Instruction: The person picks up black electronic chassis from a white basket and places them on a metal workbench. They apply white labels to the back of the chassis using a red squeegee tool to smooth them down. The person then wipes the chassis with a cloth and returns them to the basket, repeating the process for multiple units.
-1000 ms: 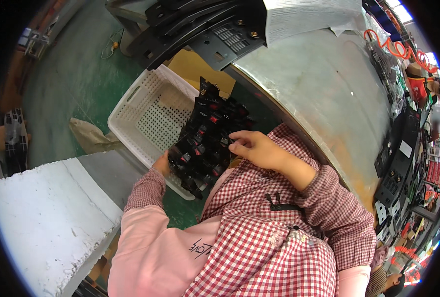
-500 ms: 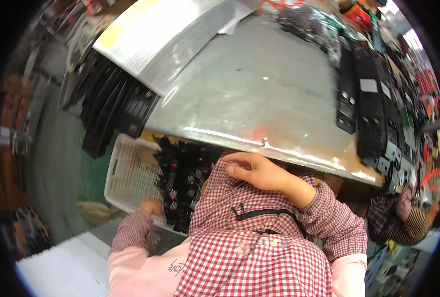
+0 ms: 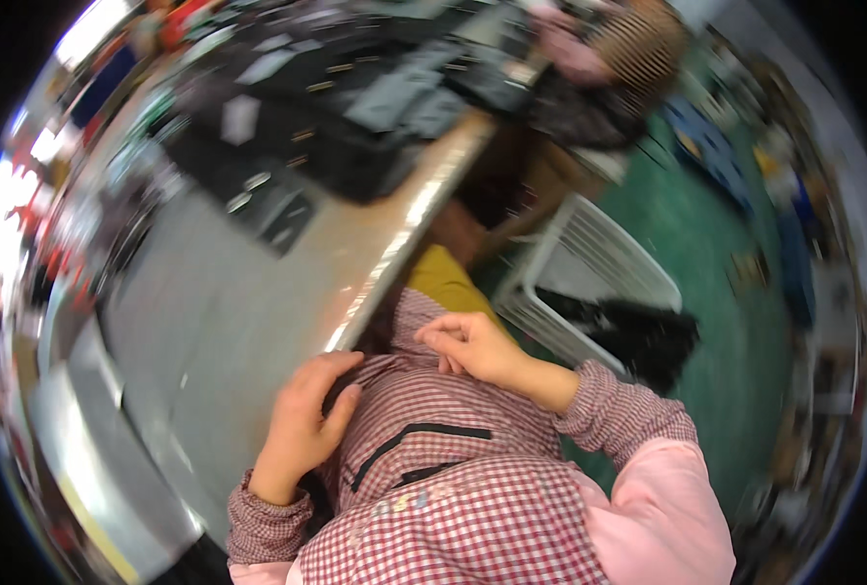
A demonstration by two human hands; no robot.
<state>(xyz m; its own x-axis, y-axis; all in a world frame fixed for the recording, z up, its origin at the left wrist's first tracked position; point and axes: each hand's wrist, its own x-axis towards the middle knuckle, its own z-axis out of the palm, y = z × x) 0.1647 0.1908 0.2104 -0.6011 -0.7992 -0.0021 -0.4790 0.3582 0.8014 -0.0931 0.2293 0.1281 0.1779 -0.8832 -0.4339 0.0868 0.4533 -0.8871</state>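
The tabletop [image 3: 229,302] extends across the left, its edge running from near to far. The checked apron [image 3: 453,526] is at the near centre, beside that edge. Black panels [image 3: 326,151] lie on the far part of the tabletop. A white basket [image 3: 616,234] stands on the right, with black parts [image 3: 648,336] at its near right side. The left hand [image 3: 300,419] is open, thumb apart, at the tabletop edge; no held item shows. The right hand [image 3: 477,349] is half-curled above the apron; its grip and contact cannot be determined.
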